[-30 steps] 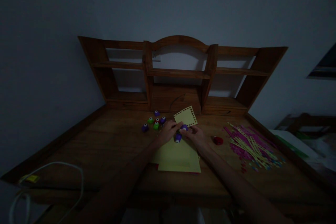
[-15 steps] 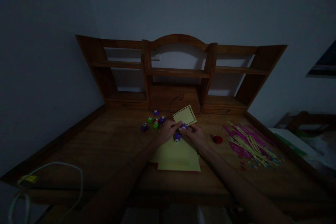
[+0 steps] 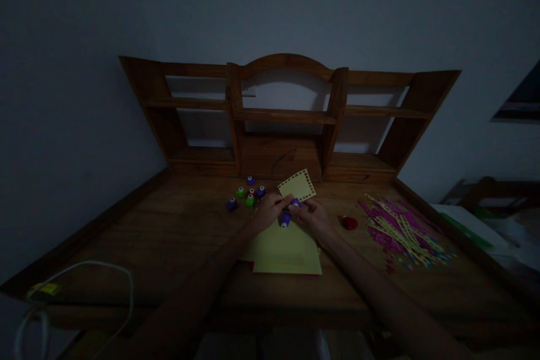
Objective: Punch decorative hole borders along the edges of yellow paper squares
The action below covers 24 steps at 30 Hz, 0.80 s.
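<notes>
In dim light, my left hand point(image 3: 270, 210) and my right hand point(image 3: 316, 217) meet at a purple paper punch point(image 3: 296, 202). The right fingers are closed round the punch, its thumb across the front. A small yellow card point(image 3: 297, 184) with a row of punched holes along its edges stands tilted behind it. My left fingertips pinch at the card's lower corner, beside the punch; the exact contact is hidden. Below lies a second purple punch point(image 3: 285, 220), on larger yellow sheets point(image 3: 287, 250) with a red edge showing underneath.
Several purple, green and red punches point(image 3: 250, 200) stand left of my hands. A red punch point(image 3: 349, 223) lies to the right, near a heap of pink and yellow punched strips point(image 3: 400, 225) with paper bits. A wooden shelf point(image 3: 282, 116) rises behind; a white cable point(image 3: 97, 262) loops at front left.
Both hands keep the same hold on the punch and card, with barely any movement. The whole view has shifted very slightly.
</notes>
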Each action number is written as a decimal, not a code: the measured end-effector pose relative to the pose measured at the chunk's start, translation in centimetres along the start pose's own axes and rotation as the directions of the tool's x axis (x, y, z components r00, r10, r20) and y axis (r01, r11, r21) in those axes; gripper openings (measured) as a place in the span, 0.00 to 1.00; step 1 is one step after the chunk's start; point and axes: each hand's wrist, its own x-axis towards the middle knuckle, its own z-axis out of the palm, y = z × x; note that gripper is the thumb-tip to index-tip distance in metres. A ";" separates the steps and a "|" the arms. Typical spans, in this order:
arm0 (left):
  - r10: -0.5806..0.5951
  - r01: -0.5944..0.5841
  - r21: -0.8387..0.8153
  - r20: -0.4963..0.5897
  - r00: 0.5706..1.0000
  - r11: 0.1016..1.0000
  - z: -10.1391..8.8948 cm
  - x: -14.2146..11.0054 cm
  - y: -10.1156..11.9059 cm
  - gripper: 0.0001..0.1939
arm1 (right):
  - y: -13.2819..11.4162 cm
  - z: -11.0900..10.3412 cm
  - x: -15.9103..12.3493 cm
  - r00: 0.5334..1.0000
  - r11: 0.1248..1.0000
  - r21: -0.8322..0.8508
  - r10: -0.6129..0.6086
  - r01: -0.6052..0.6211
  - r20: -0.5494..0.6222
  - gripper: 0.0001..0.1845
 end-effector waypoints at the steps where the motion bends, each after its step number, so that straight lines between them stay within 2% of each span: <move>1: 0.003 -0.003 -0.002 0.007 1.000 1.000 0.0 0.0 0.0 0.30 | 0.1 -0.1 0.1 1.000 1.000 0.006 0.008 -0.008 -0.003 0.21; 10: 0.082 -0.081 -0.018 0.044 0.996 0.997 0.6 -0.1 0.3 0.29 | -0.9 -0.2 -0.4 0.999 0.987 0.155 0.047 -0.049 0.020 0.20; 14: 0.119 -0.120 -0.021 -0.018 0.993 0.993 0.4 0.1 0.2 0.25 | -1.1 0.0 -0.1 0.997 0.987 0.145 0.070 -0.072 0.021 0.20; 17: 0.102 -0.103 -0.021 -0.058 0.993 0.994 -0.1 0.1 0.2 0.24 | -0.6 0.1 0.1 0.994 0.984 0.148 0.094 -0.101 0.058 0.21; 21: 0.062 -0.064 -0.017 -0.106 0.992 0.998 -0.7 0.2 0.3 0.25 | 0.3 0.4 0.2 0.989 0.992 0.107 0.045 -0.060 0.142 0.22; 24: 0.062 -0.065 -0.026 -0.103 0.993 0.998 -0.8 0.2 0.3 0.25 | 0.5 0.5 0.1 0.985 0.995 0.082 0.037 -0.052 0.169 0.21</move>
